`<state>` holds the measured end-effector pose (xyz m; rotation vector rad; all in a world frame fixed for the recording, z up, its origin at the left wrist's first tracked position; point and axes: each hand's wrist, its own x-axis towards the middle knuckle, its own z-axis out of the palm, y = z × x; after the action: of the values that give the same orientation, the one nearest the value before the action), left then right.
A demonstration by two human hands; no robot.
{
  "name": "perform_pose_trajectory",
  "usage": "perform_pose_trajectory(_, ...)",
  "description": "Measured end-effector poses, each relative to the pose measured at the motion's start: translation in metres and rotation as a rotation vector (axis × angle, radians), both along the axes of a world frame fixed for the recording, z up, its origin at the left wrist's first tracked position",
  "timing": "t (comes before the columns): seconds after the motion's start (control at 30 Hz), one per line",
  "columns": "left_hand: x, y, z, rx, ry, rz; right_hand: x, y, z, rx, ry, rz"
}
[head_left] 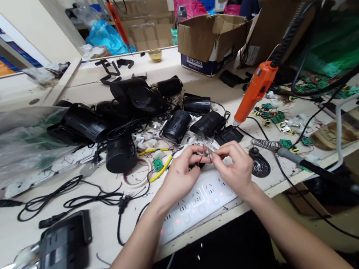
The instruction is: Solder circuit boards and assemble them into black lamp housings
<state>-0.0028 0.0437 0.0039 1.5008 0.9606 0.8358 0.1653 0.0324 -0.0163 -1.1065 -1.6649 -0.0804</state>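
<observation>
My left hand and my right hand meet over the front of the bench, both closed in a pinch. Thin red wires run between their fingertips. A small dark part shows beneath the left fingers, too covered to identify. Below both hands lies a white power strip with several sockets and lit red switches. Left of my left hand are yellow-handled pliers and a small green circuit board. A round dark tin sits just right of my right hand.
Black plastic housings crowd the middle. An orange electric screwdriver hangs at right, above a soldering iron with its cable. Black power cords lie left. Behind are a cardboard box and a person.
</observation>
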Motion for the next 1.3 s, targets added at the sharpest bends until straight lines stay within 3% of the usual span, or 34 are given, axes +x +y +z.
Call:
perform_pose_trajectory(0.17,-0.020,-0.003,-0.003,0.066,-0.006,0.152,0.000,-0.002,-0.001,-0.007,0.026,-0.036)
perform_pose_trajectory(0.3,-0.033,-0.009,-0.006,0.194,0.221,0.169,0.008,-0.003,-0.007,-0.013,0.003,-0.037)
perform_pose_trajectory(0.47,-0.020,-0.008,-0.007,0.382,0.519,0.156,0.011,-0.006,-0.006,-0.007,-0.011,-0.048)
perform_pose_trajectory(0.63,-0.013,-0.002,-0.005,0.470,0.570,0.132,0.002,-0.015,0.008,0.079,-0.049,0.039)
perform_pose_trajectory(0.77,-0.029,-0.007,-0.001,0.393,0.518,0.165,-0.002,-0.023,0.009,0.115,-0.150,0.116)
perform_pose_trajectory(0.93,-0.047,-0.022,-0.009,0.166,0.277,0.242,-0.006,-0.026,0.001,0.082,-0.193,0.170)
perform_pose_trajectory(1.13,-0.050,-0.029,-0.024,0.086,0.115,0.343,-0.011,-0.038,-0.006,0.077,-0.286,0.270)
perform_pose_trajectory(1.3,-0.049,-0.029,-0.023,-0.061,-0.004,0.415,-0.011,-0.058,-0.010,0.106,-0.420,0.406)
